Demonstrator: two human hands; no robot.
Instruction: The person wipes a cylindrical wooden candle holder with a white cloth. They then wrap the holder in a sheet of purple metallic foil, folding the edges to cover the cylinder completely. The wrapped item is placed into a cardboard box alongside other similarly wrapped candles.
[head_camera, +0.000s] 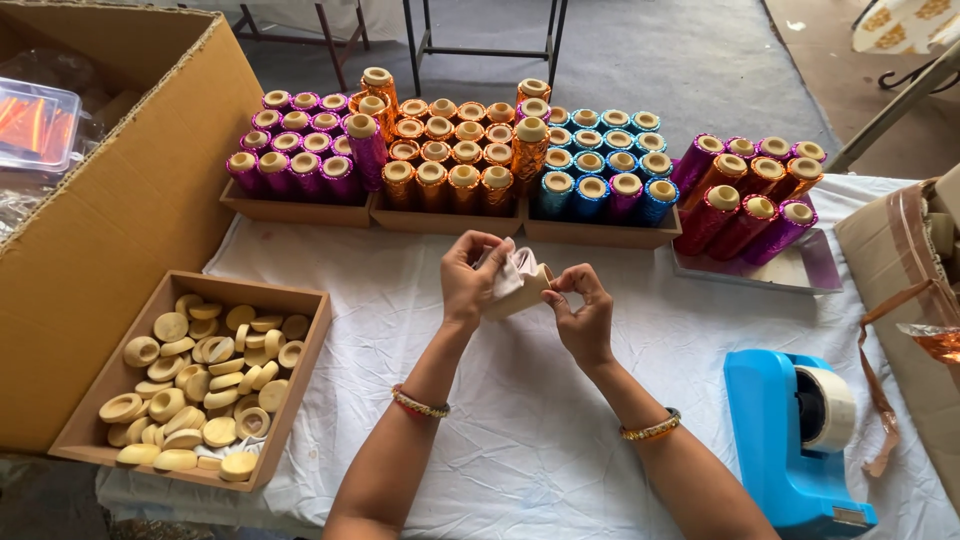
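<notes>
White cloth covers our table (520, 440), where rows of foil-wrapped spools (450, 150) stand finished, a box of bare caps (200, 380) waits, and our left hand (468, 280) and right hand (582, 318) pinch one half-wrapped spool (520, 285) between closed fingers.

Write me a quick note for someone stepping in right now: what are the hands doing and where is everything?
Left hand and right hand together hold one tan spool with pale wrapping, above the white cloth. Bare tan spools fill the tray on the left. Foil-wrapped spools, purple, orange and blue, stand in trays behind; more lie on the flat tray at right. Blue tape dispenser sits near the right hand. Many remain unwrapped.
</notes>
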